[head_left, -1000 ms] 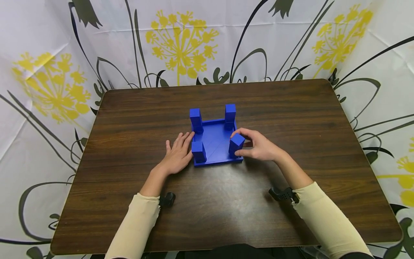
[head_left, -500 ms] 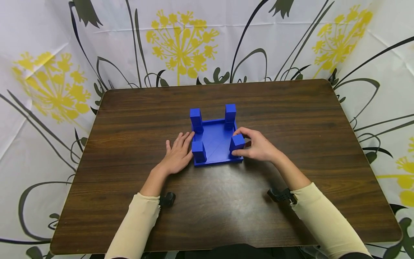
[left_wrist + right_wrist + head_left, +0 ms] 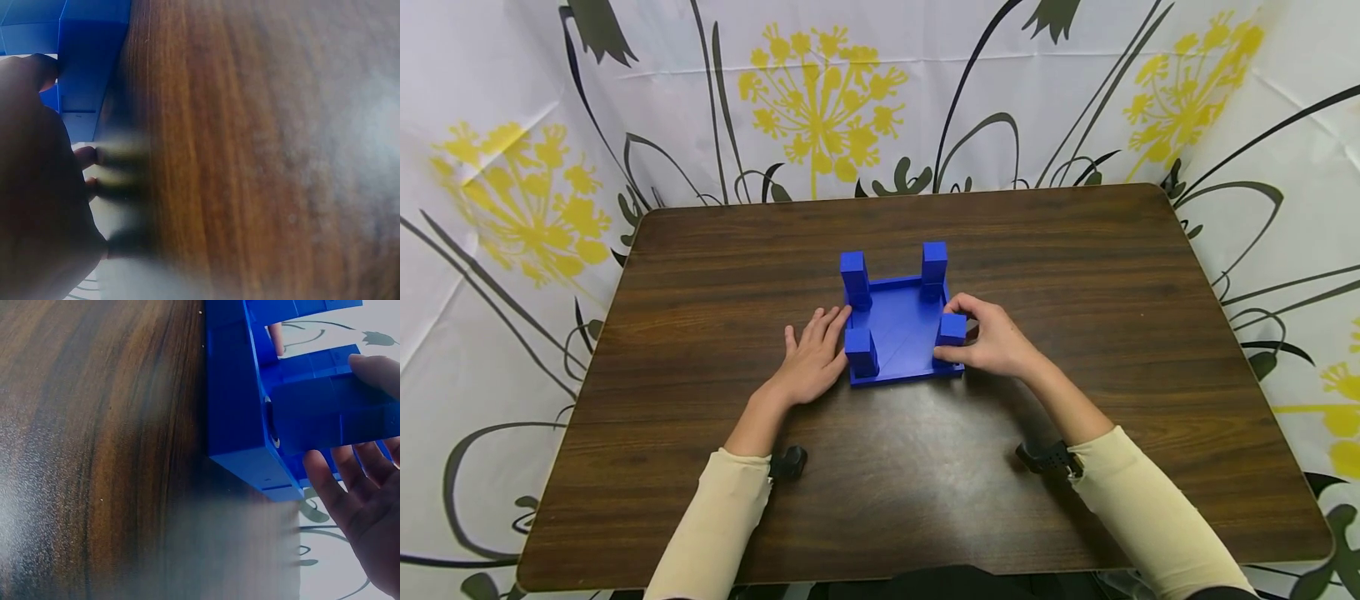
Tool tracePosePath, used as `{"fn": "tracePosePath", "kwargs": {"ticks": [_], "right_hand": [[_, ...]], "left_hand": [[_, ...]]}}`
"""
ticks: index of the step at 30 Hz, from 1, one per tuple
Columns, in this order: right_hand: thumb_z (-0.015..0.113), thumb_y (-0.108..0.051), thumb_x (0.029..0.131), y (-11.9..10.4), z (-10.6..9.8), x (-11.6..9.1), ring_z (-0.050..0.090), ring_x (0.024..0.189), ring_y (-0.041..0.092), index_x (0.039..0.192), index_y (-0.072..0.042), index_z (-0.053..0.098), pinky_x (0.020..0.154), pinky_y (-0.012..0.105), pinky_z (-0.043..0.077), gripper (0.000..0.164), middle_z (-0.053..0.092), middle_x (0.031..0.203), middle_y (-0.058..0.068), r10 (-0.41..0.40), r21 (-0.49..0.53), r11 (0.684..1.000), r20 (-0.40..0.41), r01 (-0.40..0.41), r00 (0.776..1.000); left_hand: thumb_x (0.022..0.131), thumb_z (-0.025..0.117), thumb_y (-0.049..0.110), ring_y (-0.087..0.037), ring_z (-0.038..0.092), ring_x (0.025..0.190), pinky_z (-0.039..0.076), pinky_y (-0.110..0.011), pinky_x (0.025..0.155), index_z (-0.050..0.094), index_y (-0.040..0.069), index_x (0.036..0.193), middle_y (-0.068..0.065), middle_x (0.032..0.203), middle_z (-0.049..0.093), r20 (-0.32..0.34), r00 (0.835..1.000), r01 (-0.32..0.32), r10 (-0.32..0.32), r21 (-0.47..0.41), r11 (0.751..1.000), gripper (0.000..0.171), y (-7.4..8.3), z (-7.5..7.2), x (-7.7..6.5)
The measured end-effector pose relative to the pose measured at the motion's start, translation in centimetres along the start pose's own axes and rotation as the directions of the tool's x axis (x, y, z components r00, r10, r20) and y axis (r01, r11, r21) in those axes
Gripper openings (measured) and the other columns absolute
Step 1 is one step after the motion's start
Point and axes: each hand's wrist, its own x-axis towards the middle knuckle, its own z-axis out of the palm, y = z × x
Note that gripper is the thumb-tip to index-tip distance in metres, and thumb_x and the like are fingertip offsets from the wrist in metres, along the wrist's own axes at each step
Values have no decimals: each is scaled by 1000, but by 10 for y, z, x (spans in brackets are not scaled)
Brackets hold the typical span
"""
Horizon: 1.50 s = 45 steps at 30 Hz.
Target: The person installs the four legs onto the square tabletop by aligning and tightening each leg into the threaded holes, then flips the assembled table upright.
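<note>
A square blue tray-like frame [image 3: 898,333] with a low rim lies on the table, and blue square posts stand at its corners. At the near right corner, my right hand [image 3: 996,337] grips an upright blue post [image 3: 952,329] between thumb and fingers. The right wrist view shows this post [image 3: 337,412] beside the rim, with small whitish spots near its base. My left hand [image 3: 811,357] lies with fingers extended at the frame's left side, fingertips at its edge and thumb near the near left post [image 3: 861,350]. In the left wrist view the left hand [image 3: 44,181] is dark.
Two more posts stand at the far corners, the far left post [image 3: 854,279] and the far right post [image 3: 934,268]. The dark wood-grain table [image 3: 737,275] surrounds the frame. A flower-patterned cloth [image 3: 880,100] hangs behind it. Black wrist devices sit on both forearms.
The post in my right hand has turned about its upright axis, from a diamond-wise stance to nearly square with the frame. The right hand shifted slightly with it; the left hand stayed still.
</note>
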Motion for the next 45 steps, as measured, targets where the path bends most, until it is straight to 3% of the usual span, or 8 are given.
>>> {"fn": "tracePosePath", "kwargs": {"ticks": [7, 11, 18, 23, 27, 32, 36, 45], "right_hand": [[88, -17, 73, 0, 0, 0, 60, 89, 20, 105, -7, 58, 79, 45, 54, 45, 60, 95, 5, -25, -13, 1000, 5, 25, 1000], [87, -22, 74, 0, -1, 0, 59, 99, 21, 113, -4, 60, 86, 45, 52, 51, 63, 108, 7, -38, -29, 999, 31, 39, 999], [87, -22, 76, 2, -5, -2, 52, 120, 21, 128, -10, 58, 94, 49, 47, 61, 59, 128, 6, -50, -40, 998, 98, 54, 994], [81, -5, 79, 1, -9, -3, 45, 130, 23, 138, -11, 52, 103, 55, 38, 67, 57, 133, 11, -74, 71, 995, 166, 63, 983], [73, 9, 80, -1, -13, -3, 41, 136, 24, 143, -9, 46, 109, 53, 31, 72, 53, 139, 13, -136, 203, 975, 219, 91, 966], [66, 17, 79, -1, -15, -2, 45, 133, 27, 144, -3, 44, 109, 51, 32, 72, 53, 139, 15, -189, 268, 956, 258, 118, 947], [66, 17, 80, -1, -15, -2, 52, 126, 25, 138, 2, 49, 107, 51, 35, 63, 58, 133, 12, -154, 240, 967, 258, 91, 954], [73, 5, 83, -3, -14, -2, 55, 120, 25, 132, 1, 55, 103, 47, 41, 53, 60, 128, 12, -74, 193, 981, 231, 29, 970]], "left_hand": [[105, 28, 46, -33, -1, 149, -8, -71, 105, 5, 25, 159, -13, 162, 12, -13, 1000, -22, 22, -21, 1000, 63, 0, 0, -2], [105, 29, 43, -34, -1, 149, -8, -71, 105, 5, 24, 159, -13, 162, 12, -12, 1000, -26, 25, -17, 1000, 63, 0, 0, -2], [104, 30, 40, -32, -2, 149, -8, -71, 105, 4, 24, 159, -11, 163, 11, 1, 1000, -13, 13, -8, 1000, 63, 1, -1, -2], [105, 28, 44, -30, -4, 149, -9, -70, 106, 1, 27, 159, -9, 163, 9, 22, 1000, 5, -5, 8, 1000, 63, 1, -1, -1], [105, 27, 46, -28, -5, 149, -9, -69, 107, 0, 28, 159, -7, 164, 8, 26, 1000, 13, -13, 13, 1000, 63, 1, -1, -1], [105, 29, 42, -28, -6, 149, -10, -68, 106, -1, 28, 159, -7, 164, 7, 28, 1000, 11, -11, 9, 1000, 63, 0, -2, -1], [105, 30, 40, -28, -6, 149, -10, -68, 106, -1, 28, 159, -7, 164, 7, 33, 999, 10, -11, 7, 1000, 63, 0, -2, -1], [104, 30, 40, -28, -5, 149, -10, -69, 106, 0, 27, 159, -8, 164, 8, 30, 999, 14, -14, 9, 1000, 64, 1, -2, 0]]}}
